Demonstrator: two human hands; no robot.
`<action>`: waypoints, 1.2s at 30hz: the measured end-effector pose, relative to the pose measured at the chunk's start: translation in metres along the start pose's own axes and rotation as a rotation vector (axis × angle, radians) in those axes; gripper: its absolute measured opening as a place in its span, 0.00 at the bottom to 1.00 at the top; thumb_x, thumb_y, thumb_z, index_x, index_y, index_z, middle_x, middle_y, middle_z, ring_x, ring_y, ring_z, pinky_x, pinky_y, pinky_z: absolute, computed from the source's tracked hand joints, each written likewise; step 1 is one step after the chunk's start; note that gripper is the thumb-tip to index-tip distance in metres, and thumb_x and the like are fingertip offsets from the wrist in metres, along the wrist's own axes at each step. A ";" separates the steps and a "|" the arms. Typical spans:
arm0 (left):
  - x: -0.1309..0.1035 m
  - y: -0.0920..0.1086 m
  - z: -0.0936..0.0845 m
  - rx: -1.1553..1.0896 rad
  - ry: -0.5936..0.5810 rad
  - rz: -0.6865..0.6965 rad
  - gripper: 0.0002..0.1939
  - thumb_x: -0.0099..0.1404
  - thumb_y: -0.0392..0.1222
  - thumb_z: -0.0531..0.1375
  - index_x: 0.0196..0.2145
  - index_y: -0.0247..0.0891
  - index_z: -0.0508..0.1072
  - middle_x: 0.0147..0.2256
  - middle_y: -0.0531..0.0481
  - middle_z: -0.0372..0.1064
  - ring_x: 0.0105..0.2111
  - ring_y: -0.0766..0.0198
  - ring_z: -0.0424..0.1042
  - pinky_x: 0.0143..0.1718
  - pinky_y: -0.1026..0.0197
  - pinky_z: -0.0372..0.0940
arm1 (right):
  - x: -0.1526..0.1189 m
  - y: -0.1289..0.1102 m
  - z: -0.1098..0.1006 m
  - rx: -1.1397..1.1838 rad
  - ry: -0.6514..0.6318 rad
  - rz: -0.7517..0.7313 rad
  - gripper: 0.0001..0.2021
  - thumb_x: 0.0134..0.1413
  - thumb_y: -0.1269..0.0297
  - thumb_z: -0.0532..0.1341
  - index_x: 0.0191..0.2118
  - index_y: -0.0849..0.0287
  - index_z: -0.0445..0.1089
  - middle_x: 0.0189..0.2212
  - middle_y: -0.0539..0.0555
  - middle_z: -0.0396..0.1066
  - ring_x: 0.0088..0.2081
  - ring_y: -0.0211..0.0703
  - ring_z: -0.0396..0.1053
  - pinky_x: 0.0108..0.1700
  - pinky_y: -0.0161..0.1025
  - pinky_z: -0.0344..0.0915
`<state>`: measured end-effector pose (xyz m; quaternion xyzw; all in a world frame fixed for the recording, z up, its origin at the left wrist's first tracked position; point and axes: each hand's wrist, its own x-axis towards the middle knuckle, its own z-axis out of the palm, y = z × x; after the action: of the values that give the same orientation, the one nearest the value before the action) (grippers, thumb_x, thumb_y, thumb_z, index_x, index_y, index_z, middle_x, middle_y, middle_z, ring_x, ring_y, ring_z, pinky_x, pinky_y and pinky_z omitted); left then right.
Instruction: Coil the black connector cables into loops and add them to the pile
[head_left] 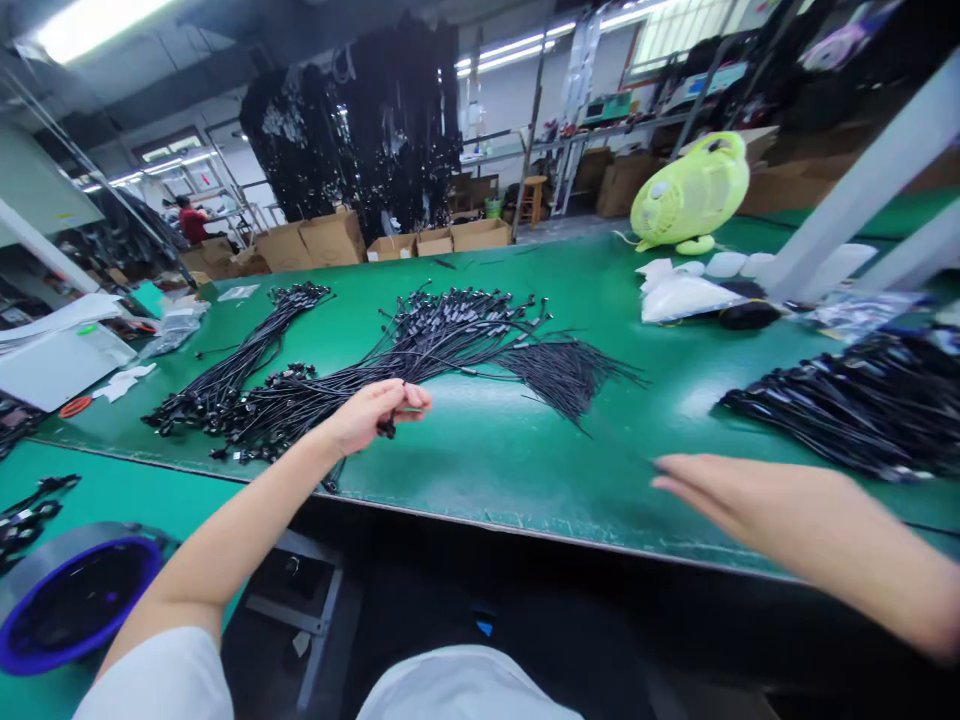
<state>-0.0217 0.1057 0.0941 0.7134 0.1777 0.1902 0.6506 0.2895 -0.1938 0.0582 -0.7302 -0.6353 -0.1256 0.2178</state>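
Note:
My left hand [379, 410] is closed in front of the cable pile, with a black cable connector [386, 429] poking out below its fingers. Away to the right, my right hand [739, 490] reaches over the table with thumb and fingers pressed together. A small dark tip shows at those fingertips, too blurred to name. Between and behind the hands lies a spread pile of black cables [420, 350], connectors at one end and a fan of thin ends [559, 372] at the other. Another cable bundle [255, 345] rests to its left.
A green table [487, 450] runs across the view. At right lie a thick black cable stack [855, 405] and white bags [686, 295], near a yellow-green fan [694, 195] and a white post [862, 170]. A blue-rimmed bin [150, 570] stands lower left. Cardboard boxes [334, 240] line the back.

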 end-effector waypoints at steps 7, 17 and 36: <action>-0.015 -0.011 0.120 0.064 -0.312 -0.003 0.17 0.67 0.53 0.55 0.38 0.40 0.77 0.31 0.48 0.74 0.37 0.60 0.72 0.48 0.59 0.63 | 0.035 -0.102 -0.003 -0.027 -0.119 -0.409 0.18 0.68 0.59 0.47 0.31 0.58 0.69 0.25 0.52 0.70 0.25 0.37 0.67 0.26 0.36 0.49; -0.039 -0.007 0.073 -0.413 -0.273 -0.303 0.14 0.66 0.48 0.59 0.38 0.33 0.77 0.16 0.63 0.42 0.15 0.76 0.39 0.18 0.70 0.53 | 0.032 -0.010 0.005 0.123 -0.018 0.042 0.17 0.66 0.53 0.49 0.41 0.55 0.72 0.39 0.54 0.75 0.39 0.47 0.72 0.39 0.40 0.62; -0.032 -0.026 0.138 0.113 -0.234 0.035 0.15 0.67 0.53 0.56 0.34 0.40 0.76 0.35 0.45 0.74 0.37 0.59 0.72 0.45 0.59 0.63 | 0.020 -0.110 0.018 0.505 -0.261 -0.258 0.18 0.67 0.62 0.48 0.29 0.59 0.69 0.25 0.50 0.71 0.26 0.35 0.66 0.29 0.33 0.54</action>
<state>0.0201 -0.0269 0.0560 0.7691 0.0986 0.1068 0.6224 0.1831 -0.1566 0.0691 -0.5762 -0.7567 0.1044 0.2909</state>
